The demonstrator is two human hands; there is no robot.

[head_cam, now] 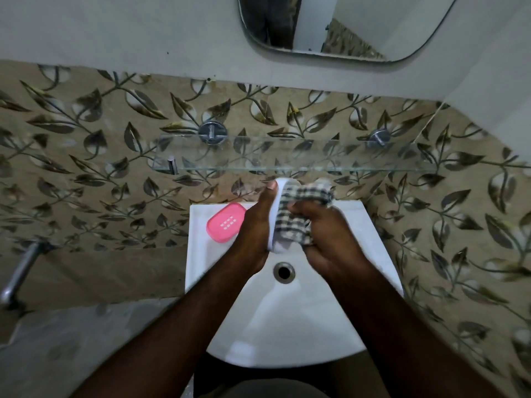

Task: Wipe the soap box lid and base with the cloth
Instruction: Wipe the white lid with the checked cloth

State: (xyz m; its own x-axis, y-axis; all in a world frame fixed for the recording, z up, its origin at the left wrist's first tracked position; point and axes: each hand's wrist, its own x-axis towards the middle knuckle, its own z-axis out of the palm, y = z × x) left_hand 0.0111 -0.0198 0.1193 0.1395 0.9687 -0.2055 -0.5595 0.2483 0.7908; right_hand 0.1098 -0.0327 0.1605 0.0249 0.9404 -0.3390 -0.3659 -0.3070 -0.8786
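White soap box part [274, 222]: held on edge above the back of the sink, in front of the wall; long axis running away from the person. Only a narrow white strip of it shows between hand and cloth. Lid or base cannot be told.
Cloth [298, 214]: checked, dark and light; bunched against the right face of the white part, covering most of it. Blurred.
Left hand [255, 225]: grasping the white part from its left side, thumb laid along its edge toward the far end. The fingers behind it are hidden.
Right hand [324, 234]: clenched round the bunched cloth, pressing it onto the white part.
Pink soap box part [226, 222]: lying flat on the sink's back left corner, just left of the left hand. Rounded rectangle with a block of small white slots in its middle.
Sink [287, 326]: white, square back edge against the wall, rounded near edge.
Drain [284, 272]: metal ring, in the bowl just nearer than the hands.
Glass shelf [287, 156]: clear, on two metal wall mounts, above the sink's back edge.
Wall tiles [86, 153]: beige with a dark leaf pattern.
Mirror [330, 24]: rounded lower edge, at the top.
Metal pipe [20, 271]: at the far left, low on the wall.
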